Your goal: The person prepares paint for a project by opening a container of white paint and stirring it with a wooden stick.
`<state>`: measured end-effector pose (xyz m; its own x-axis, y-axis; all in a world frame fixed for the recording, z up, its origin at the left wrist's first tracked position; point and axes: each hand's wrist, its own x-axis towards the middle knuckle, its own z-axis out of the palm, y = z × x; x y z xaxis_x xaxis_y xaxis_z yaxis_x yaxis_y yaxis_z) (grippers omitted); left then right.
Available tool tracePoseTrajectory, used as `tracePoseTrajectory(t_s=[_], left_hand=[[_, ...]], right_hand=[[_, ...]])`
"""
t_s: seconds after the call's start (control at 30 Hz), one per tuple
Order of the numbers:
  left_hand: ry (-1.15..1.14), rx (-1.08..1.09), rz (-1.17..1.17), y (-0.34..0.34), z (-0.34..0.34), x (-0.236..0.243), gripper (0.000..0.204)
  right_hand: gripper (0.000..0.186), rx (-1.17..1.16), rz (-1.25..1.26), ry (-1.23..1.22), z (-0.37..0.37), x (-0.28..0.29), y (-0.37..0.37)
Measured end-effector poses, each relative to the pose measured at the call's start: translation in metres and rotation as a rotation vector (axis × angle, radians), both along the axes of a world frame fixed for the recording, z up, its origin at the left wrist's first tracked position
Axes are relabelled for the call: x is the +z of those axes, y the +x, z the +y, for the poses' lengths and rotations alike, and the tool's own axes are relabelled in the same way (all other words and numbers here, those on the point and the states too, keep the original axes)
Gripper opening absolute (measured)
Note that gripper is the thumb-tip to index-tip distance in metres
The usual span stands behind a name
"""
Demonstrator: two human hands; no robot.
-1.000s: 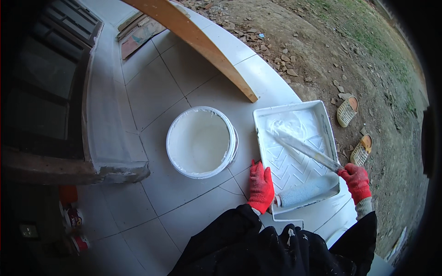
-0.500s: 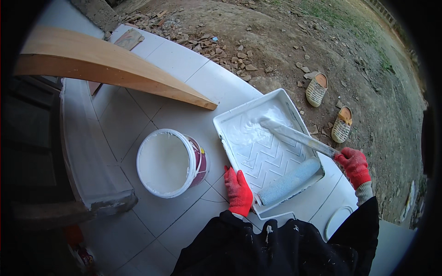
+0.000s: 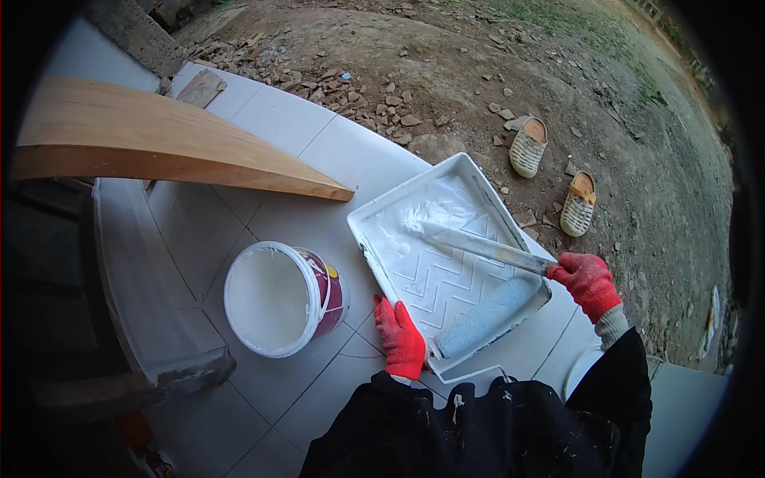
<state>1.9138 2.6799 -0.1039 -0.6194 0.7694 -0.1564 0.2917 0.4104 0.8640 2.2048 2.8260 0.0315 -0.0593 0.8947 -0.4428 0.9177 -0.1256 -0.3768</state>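
Note:
My right hand (image 3: 588,284), in a red glove, is closed around the end of a flat, pale stirring stick (image 3: 498,251). The stick's far end lies in the white paint (image 3: 448,203) pooled in the deep end of a white paint tray (image 3: 374,269). My gloved left hand (image 3: 401,341) grips the tray's near left edge, its fingers partly hidden along the side. A paint roller (image 3: 488,316) with a light blue sleeve rests across the shallow end, its wire frame hanging over the near edge. Left of the tray stands a maroon and white bucket (image 3: 327,295) of white paint.
A long wooden beam (image 3: 183,143) juts in from the left above the tiled floor (image 3: 295,386). A round white lid (image 3: 584,370) lies beside my right sleeve. Two clogs (image 3: 529,149) sit on the dirt past the tile edge, with broken rubble (image 3: 351,99) farther left.
The stick's tip has slid left and slightly nearer through the paint. My left hand keeps its place on the tray. The whole view has shifted a little.

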Motion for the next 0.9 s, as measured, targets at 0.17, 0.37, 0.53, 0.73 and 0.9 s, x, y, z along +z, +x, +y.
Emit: tracePoseTrajectory(t_s=[0.17,0.37,0.53,0.73,0.9], left_hand=[[-0.010,0.006,-0.014,0.007,0.002,-0.004,0.048],[0.003,-0.013,-0.010,0.009,0.003,-0.007,0.048],[0.005,-0.012,-0.023,0.009,0.008,0.000,0.047],[0.021,-0.018,-0.025,0.013,0.007,-0.009,0.045],[0.016,-0.025,-0.044,0.012,0.008,-0.006,0.046]], right_hand=[[0.035,-0.108,0.000,0.005,-0.001,-0.003,0.032],[0.034,0.033,-0.073,-0.024,0.000,-0.002,0.013],[0.034,-0.079,-0.018,0.039,0.000,-0.011,0.036],[0.030,0.006,-0.053,0.012,-0.003,-0.003,0.024],[0.033,-0.027,-0.122,0.057,-0.004,-0.004,0.031]])
